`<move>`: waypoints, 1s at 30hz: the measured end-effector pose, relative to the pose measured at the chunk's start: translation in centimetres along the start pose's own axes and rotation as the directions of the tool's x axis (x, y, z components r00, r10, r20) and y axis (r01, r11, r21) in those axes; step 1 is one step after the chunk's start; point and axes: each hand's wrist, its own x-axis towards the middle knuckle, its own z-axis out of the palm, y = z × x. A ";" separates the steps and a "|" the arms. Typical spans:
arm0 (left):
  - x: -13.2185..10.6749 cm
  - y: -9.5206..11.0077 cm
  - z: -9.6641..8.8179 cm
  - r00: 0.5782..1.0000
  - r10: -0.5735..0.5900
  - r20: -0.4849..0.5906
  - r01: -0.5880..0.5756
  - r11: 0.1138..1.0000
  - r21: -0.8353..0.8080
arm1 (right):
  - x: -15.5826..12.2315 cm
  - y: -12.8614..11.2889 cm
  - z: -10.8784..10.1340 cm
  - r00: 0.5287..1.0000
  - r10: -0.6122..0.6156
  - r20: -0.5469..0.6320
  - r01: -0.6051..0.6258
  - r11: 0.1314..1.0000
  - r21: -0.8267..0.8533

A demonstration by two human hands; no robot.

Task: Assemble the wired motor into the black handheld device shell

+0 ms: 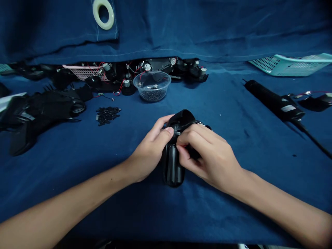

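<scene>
Head view: a blue cloth (233, 193) is lying under everything and rising in a fold well beyond the hands, presumably to give a soft, dark surface for the work. Far beyond the left hand (150, 148), a heap of black casings (44, 114) is lying on the cloth. Beyond the right hand (210, 155), a black corded tool (272, 98) and a teal basket (290, 65) are resting, apparently kept clear of the working area. Farther ahead, wired parts (155, 65) are sitting near a pink basket (83, 72).

Between the hands, a black housing (172, 169) is standing with its lower end toward the cloth. Both hands are grasping it, neither released: the left is clenching its upper part, seemingly to steady it, while the right is closing over the middle, its fingertips (181, 154) pressing in near a join.

Just ahead of the left hand, a clear bowl (151, 86) is holding small black pieces, and a loose pile of black bits (107, 114) is lying nearby, both seemingly within easy reach.
</scene>
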 end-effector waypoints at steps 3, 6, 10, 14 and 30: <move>0.0 0.1 0.3 0.996 0.019 -0.082 -0.016 0.999 0.032 | 0.0 -0.1 -0.1 1.000 -0.002 -0.015 0.002 1.000 0.000; 0.3 0.3 0.2 0.984 -0.101 -0.145 0.093 0.993 -0.067 | 0.0 0.0 -0.7 0.994 0.043 -0.103 -0.042 0.999 0.009; 1.0 0.3 -0.3 0.987 -0.134 -0.086 0.111 0.966 -0.232 | 0.2 0.1 -1.4 0.972 0.124 -0.198 -0.122 0.992 0.024; 1.0 0.3 -0.3 0.998 -0.054 -0.020 0.047 0.965 -0.257 | 0.4 0.3 -1.4 0.982 0.119 -0.148 -0.112 0.992 0.056; 0.6 0.1 -0.1 1.000 0.010 -0.021 -0.014 0.982 -0.186 | -0.1 0.4 -1.4 0.997 0.079 0.021 -0.081 0.991 0.105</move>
